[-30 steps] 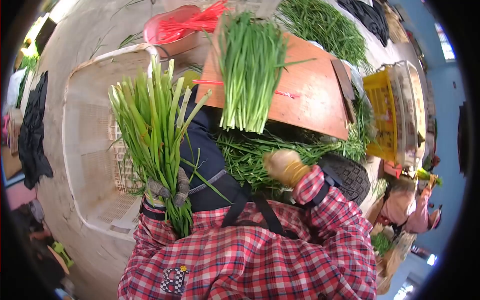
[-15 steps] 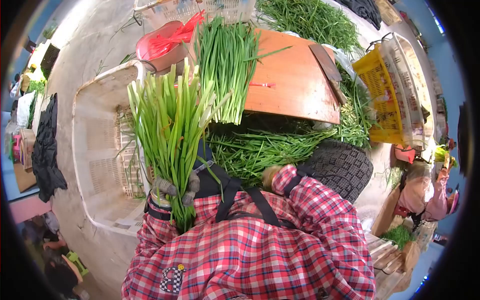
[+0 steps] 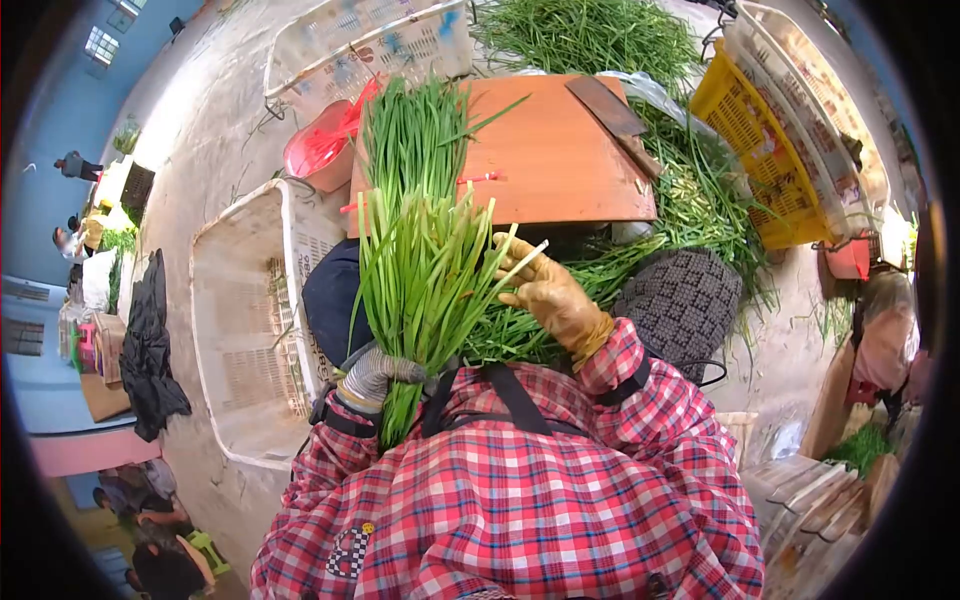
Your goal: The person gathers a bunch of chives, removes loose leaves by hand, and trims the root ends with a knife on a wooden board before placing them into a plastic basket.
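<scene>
Left hand (image 3: 375, 380), in a grey glove, had its fingers wrapped round the leafy near end of a bundle of green stalks (image 3: 425, 270), pale ends pointing far. Main change: over the last second the bundle went from left of the counter (image 3: 560, 150), by the white crate (image 3: 240, 400), to a spot in front of the counter's near left edge. From the head view it overlapped the near end of the laid bunch (image 3: 415, 130); contact between the two: couldn't tell.

Right hand (image 3: 558, 298), in a tan glove, was the other change. It was low, over the loose greens (image 3: 690, 200), then back near the waist. Now raised to the bundle's right side, palm toward it, fingers spread, nothing clasped that showed. One stray stalk leaned out across those fingers; touching or just beside, not clear.

Read: with both hands at the bundle, attention was probably on its outer stalks. Grip looked secure at the leafy end, but the far ends fanned out, so strays could snag or slip.

Unchanged: laid bunch on the counter's left part, red strip (image 3: 485, 177) beside it, dark flat blade-like piece (image 3: 605, 108) at the far right.
</scene>
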A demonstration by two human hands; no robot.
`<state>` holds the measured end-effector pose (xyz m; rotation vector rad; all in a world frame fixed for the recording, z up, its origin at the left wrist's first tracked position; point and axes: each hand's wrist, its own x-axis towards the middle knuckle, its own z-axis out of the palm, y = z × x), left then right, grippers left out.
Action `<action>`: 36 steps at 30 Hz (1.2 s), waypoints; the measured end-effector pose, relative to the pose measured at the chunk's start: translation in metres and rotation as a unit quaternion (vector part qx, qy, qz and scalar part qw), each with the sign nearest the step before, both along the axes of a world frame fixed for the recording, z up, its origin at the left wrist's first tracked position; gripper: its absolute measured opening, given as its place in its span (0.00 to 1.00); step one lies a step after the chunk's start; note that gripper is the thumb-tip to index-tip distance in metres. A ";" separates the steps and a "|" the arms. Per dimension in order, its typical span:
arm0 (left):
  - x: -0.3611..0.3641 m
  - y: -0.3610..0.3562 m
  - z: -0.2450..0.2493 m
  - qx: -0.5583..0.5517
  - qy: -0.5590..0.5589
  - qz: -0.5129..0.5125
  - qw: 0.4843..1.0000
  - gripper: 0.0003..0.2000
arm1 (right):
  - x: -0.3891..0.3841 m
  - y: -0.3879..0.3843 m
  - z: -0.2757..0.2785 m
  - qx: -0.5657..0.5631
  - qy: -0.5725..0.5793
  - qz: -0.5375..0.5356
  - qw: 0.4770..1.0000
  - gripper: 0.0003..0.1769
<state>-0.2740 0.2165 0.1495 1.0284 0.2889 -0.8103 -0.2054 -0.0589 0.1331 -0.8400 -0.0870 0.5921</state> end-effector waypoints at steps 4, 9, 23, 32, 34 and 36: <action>-0.003 -0.022 0.011 -0.042 -0.006 0.016 0.999 0.33 | -0.006 -0.022 0.014 0.001 0.035 -0.022 0.999 0.41; -0.010 -0.031 0.012 -0.067 0.056 0.002 0.996 0.33 | -0.012 -0.026 -0.008 -0.071 0.015 -0.099 0.992 0.10; -0.021 -0.029 0.007 -0.175 0.091 0.082 0.977 0.32 | -0.025 -0.021 -0.013 -0.192 -0.056 0.012 0.980 0.14; -0.023 -0.009 -0.005 -0.176 0.089 0.031 0.980 0.28 | -0.007 -0.046 -0.006 -0.027 -0.014 -0.194 0.980 0.09; -0.025 -0.008 -0.006 -0.137 0.081 0.038 0.987 0.27 | 0.008 -0.075 0.000 0.043 0.001 -0.308 0.950 0.10; -0.025 -0.008 -0.005 -0.108 0.068 0.029 0.991 0.28 | 0.013 -0.095 0.016 -0.114 -0.072 -0.324 0.936 0.12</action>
